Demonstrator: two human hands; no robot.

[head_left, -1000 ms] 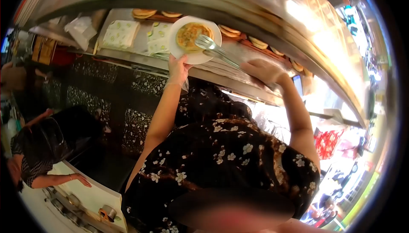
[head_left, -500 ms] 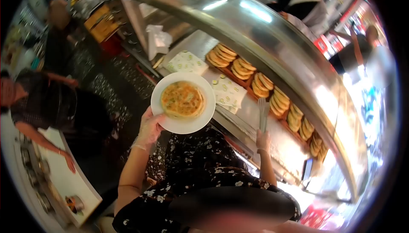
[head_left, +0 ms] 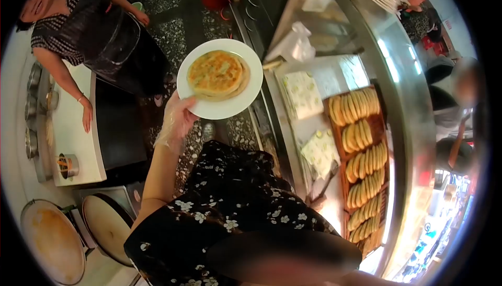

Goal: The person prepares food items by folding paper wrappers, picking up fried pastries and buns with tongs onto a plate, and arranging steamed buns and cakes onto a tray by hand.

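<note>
My left hand (head_left: pixel 179 117), in a clear plastic glove, grips the lower left rim of a white plate (head_left: pixel 220 110). Round, browned flatbreads (head_left: pixel 215 72) lie stacked on that plate, which is held up over the floor. Low on the right, my right hand (head_left: pixel 315 202) is closed around tongs (head_left: pixel 328 180), partly hidden by my body. The tong tips reach close to a patterned paper bag (head_left: pixel 320 152). Beside them stands a wooden tray (head_left: pixel 343 176) with several rows of flatbreads (head_left: pixel 356 105).
More paper bags (head_left: pixel 303 95) and a white plastic bag (head_left: pixel 302 45) lie on the metal counter. A curved glass guard (head_left: pixel 405 108) borders it. At left, a co-worker (head_left: pixel 104 40) rests one hand on a white counter (head_left: pixel 78 129). Two round griddles (head_left: pixel 52 241) sit lower left.
My view has turned left, bringing the co-worker and griddles further into sight. The plate stays in my left hand. My right hand, still with the tongs, now shows lower beside the bags.
</note>
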